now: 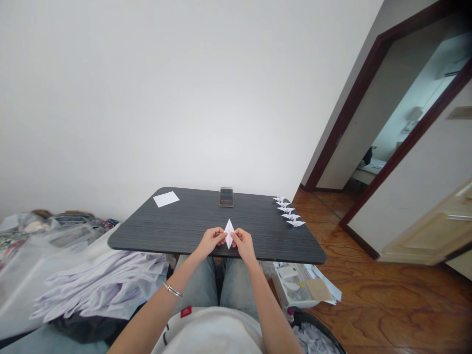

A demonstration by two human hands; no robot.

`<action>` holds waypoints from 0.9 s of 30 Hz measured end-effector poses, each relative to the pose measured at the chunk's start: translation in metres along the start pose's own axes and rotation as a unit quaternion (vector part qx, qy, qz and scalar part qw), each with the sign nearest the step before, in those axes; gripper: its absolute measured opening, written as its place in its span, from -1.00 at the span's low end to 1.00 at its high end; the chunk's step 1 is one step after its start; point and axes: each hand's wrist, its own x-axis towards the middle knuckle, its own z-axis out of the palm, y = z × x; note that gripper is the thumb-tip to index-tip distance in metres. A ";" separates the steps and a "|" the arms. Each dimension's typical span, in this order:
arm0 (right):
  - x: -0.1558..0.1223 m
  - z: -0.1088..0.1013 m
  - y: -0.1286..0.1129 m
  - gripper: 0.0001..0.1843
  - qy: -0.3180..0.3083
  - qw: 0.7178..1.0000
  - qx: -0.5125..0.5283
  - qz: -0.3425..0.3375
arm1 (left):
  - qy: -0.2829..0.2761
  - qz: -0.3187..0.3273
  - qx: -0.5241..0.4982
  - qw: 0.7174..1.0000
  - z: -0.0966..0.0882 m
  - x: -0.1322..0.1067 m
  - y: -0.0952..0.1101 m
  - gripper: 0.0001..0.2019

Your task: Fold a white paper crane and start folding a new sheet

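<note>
White paper [229,234], seemingly mid-fold, was pinched by the left hand [211,241] and right hand [244,243], fingers closed; the next crease likely needed careful alignment.

Left hand [211,240] and right hand [243,242] pinch folded paper [229,233] over the dark table [155,228].

There are 2 hands, 1 left hand [212,241] and 1 right hand [243,242], with 1 folded paper [229,233] between them. On 1 table [195,216] are 5 cranes [291,216] in 1 row, 1 sheet [166,199] and 1 blurred dark object [226,196]. There are 2 legs [239,285], 1 bracelet [173,290] and 1 red tag [186,311]. Around the table are 1 box [280,292], 1 bin [330,333] and 1 white heap [103,285], its layers too jumbled to count.
</note>
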 end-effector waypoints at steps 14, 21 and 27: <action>0.000 -0.001 -0.001 -0.72 -0.029 0.998 0.057 -0.014 | 0.003 0.006 -0.047 0.999 -0.003 -0.002 0.004 -0.72; 0.000 -0.001 0.000 -0.75 -0.032 0.997 0.068 -0.018 | 0.000 0.003 -0.053 0.999 -0.003 -0.001 0.004 -0.72; 0.000 -0.001 0.001 -0.77 -0.035 0.997 0.071 -0.018 | -0.003 0.003 -0.056 0.998 -0.004 -0.001 0.003 -0.73</action>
